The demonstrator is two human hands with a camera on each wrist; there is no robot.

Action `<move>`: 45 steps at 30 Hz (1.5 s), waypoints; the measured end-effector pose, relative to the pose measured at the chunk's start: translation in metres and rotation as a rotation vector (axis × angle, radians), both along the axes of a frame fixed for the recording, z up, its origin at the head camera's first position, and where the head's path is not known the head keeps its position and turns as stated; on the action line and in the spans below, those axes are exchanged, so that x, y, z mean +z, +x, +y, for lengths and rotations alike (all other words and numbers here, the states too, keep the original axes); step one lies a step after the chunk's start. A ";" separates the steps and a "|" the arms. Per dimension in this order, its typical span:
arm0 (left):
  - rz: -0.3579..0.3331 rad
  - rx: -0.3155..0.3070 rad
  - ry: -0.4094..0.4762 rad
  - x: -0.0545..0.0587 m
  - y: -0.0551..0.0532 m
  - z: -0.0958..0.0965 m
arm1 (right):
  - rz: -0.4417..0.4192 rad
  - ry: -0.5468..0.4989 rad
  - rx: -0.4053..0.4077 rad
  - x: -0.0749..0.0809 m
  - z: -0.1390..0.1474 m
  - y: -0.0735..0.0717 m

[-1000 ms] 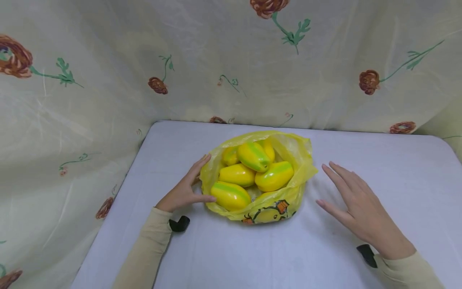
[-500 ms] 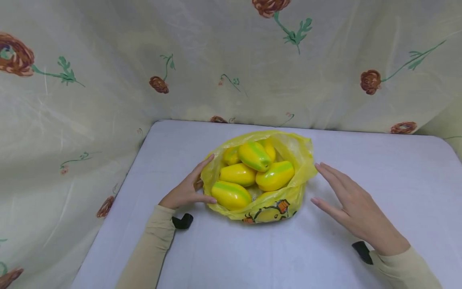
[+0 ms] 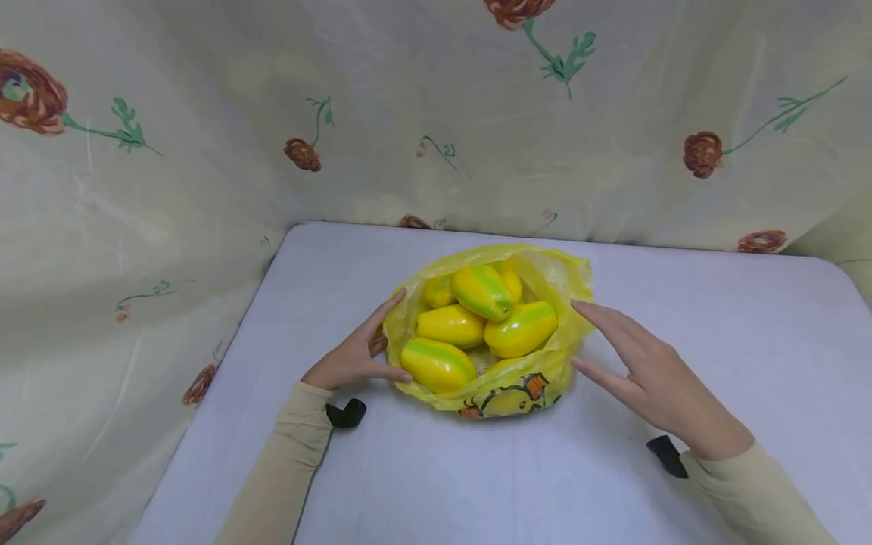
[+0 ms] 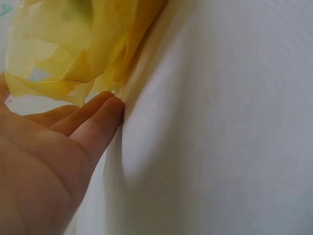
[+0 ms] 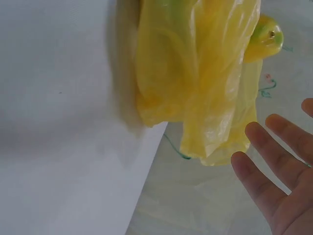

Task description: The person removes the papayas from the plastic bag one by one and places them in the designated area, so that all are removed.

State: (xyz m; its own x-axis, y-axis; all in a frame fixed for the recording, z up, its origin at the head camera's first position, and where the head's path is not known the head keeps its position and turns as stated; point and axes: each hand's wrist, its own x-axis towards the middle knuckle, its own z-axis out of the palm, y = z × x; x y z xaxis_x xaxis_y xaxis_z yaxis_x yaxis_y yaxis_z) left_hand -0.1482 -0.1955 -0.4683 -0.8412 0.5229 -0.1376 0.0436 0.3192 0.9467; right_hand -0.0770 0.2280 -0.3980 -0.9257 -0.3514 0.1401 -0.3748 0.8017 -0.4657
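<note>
A yellow plastic bag (image 3: 511,400) with a cartoon print lies with its mouth up on the white table. Several glossy yellow papayas with green stripes, such as the top one (image 3: 482,291), show inside. At the bag's left side is my left hand (image 3: 350,359), thumb and forefinger spread along its rim. In the left wrist view the straight fingers (image 4: 100,120) lie beside the bag's lower edge. My right hand (image 3: 657,382) is held at the bag's right side, fingers straight and thumb apart. Whether its fingertips touch the plastic cannot be told.
The white-covered table (image 3: 436,484) ends at a far edge behind the bag. A pale curtain (image 3: 477,136) printed with brown flowers hangs behind and to the left. Black wrist pieces (image 3: 346,413) sit by both sleeves.
My right hand has moved left, from apart from the bag to its right side. My left hand has stayed at the bag's left rim. The papayas have not visibly moved.
</note>
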 end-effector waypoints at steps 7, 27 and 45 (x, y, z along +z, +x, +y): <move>-0.006 -0.013 -0.001 0.003 -0.001 0.000 | -0.062 -0.022 0.038 0.014 -0.011 -0.011; -0.008 -0.020 0.011 0.003 -0.001 0.001 | -0.205 -0.133 0.204 0.034 -0.031 -0.065; -0.016 -0.020 0.036 0.002 0.001 0.002 | -0.281 -0.164 0.264 0.043 -0.052 -0.106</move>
State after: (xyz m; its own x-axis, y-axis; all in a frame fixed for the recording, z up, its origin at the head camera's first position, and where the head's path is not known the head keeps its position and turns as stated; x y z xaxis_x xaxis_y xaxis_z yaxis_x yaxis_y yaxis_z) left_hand -0.1477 -0.1935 -0.4664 -0.8281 0.5448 -0.1321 0.0340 0.2841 0.9582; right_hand -0.1826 0.1764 -0.3550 -0.8172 -0.5756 -0.0310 -0.3979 0.6021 -0.6922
